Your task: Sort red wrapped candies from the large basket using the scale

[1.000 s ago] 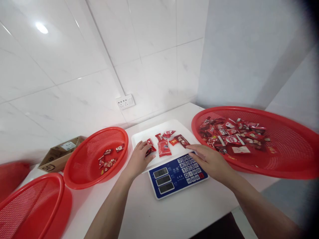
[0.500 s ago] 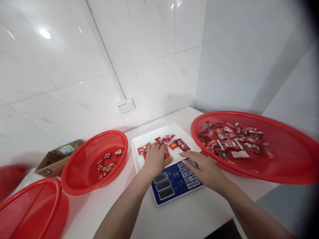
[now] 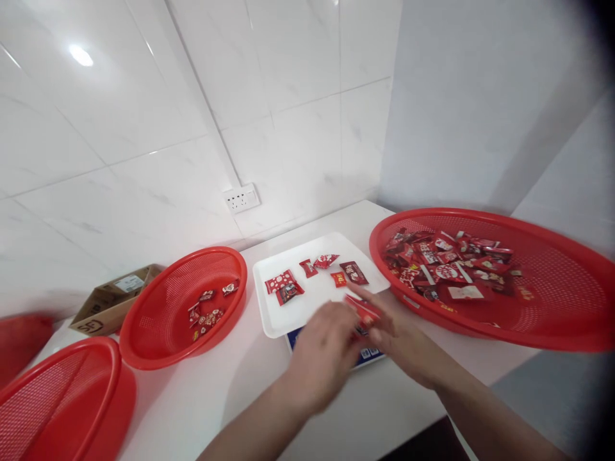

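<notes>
A small red wrapped snack packet [image 3: 364,311] is between my two hands, above the front of the scale. My right hand [image 3: 408,346] grips it between thumb and fingers. My left hand [image 3: 319,355], slightly blurred, has its fingers bent together at the packet's left end; its fingertips are partly hidden. Behind them, the scale's white tray [image 3: 314,301] bears several red packets: a dotted one [image 3: 278,280] and a darker one [image 3: 289,293] on the left, a small orange-red one [image 3: 339,279] and a dark red one [image 3: 354,273] on the right. My hands cover most of the blue keypad panel [image 3: 295,336].
A large red basket [image 3: 552,320] with many snack packets stands on the right, beside the tray. On the left are a red basket [image 3: 144,314] with several packets, another red basket [image 3: 103,397] and a cardboard box [image 3: 98,314]. A tiled wall with a socket [image 3: 241,198] rises behind.
My left hand has drawn back from the tray toward my right hand, and a red packet is now between them. The dotted and darker packets on the tray's left are uncovered.
</notes>
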The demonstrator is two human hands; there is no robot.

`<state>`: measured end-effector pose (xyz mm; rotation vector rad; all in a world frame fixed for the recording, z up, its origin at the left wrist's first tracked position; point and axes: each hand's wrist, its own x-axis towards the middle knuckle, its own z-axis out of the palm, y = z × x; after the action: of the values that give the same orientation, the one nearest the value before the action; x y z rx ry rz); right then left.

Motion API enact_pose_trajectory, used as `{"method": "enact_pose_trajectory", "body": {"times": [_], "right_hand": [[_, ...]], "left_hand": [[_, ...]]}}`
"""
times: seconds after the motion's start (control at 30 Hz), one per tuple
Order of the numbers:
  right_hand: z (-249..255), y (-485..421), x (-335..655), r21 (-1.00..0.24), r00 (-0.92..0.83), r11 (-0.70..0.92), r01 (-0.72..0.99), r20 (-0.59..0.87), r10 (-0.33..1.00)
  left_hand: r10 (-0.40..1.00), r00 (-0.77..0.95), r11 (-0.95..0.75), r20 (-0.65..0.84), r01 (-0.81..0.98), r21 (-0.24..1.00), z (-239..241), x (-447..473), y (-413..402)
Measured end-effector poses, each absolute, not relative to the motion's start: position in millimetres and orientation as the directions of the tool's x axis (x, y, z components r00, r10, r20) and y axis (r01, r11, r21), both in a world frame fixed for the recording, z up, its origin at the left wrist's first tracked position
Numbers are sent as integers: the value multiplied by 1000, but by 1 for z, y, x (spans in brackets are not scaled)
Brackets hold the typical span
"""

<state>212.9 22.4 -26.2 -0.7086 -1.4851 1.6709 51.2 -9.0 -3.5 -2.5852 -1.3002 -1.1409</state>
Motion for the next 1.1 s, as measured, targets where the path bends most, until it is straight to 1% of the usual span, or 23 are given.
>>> {"method": "enact_pose_trajectory", "body": {"times": [0.07, 0.13, 0.2, 0.27, 0.3, 0.37, 0.4, 0.5, 0.57, 0.7, 0.83, 0.9, 1.1], "right_hand": [[-33, 10, 214, -955, -648, -198, -221, -8, 761], [-43, 2, 221, -931, -691, -299, -208, -76, 719], [-57, -1, 230, -904, -744, -372, -209, -100, 661], [-72, -1, 240, -864, -832, -470, -179, -122, 542], [-80, 0, 243, -843, -872, -517, -149, -134, 471], [-93, 1, 245, -813, -921, -577, -79, -162, 355], [-99, 2, 245, -804, -931, -592, -55, -173, 321], [-111, 3, 238, -788, -939, -614, -37, -182, 291], [-116, 4, 233, -780, -944, -625, -34, -181, 277], [-120, 5, 230, -760, -950, -648, -45, -169, 264], [-120, 5, 231, -761, -943, -645, -71, -159, 291], [-119, 4, 230, -771, -941, -632, -78, -153, 303], [-114, 4, 227, -770, -941, -633, -83, -148, 303]], "left_hand": [[613, 498, -746, 613, 621, 241, -9, 57, -32], [577, 563, -790, 592, 569, 229, -15, 56, -49], [556, 573, -808, 602, 542, 229, -20, 45, -61], [590, 513, -774, 624, 579, 256, -22, 28, -64], [634, 458, -729, 623, 624, 282, -22, 18, -63], [730, 315, -595, 606, 730, 337, -20, -2, -56], [772, 236, -514, 591, 778, 361, -19, -11, -51], [843, 32, -296, 537, 861, 414, -14, -32, -30], [872, 0, -236, 490, 877, 419, -12, -40, -16], [904, 108, -267, 413, 899, 348, -13, -48, 10], [961, 92, -176, 261, 931, 321, -17, -52, 30], [973, 96, -159, 209, 936, 315, -17, -51, 36], [964, 199, -245, 177, 921, 302, -11, -30, 38]]}}
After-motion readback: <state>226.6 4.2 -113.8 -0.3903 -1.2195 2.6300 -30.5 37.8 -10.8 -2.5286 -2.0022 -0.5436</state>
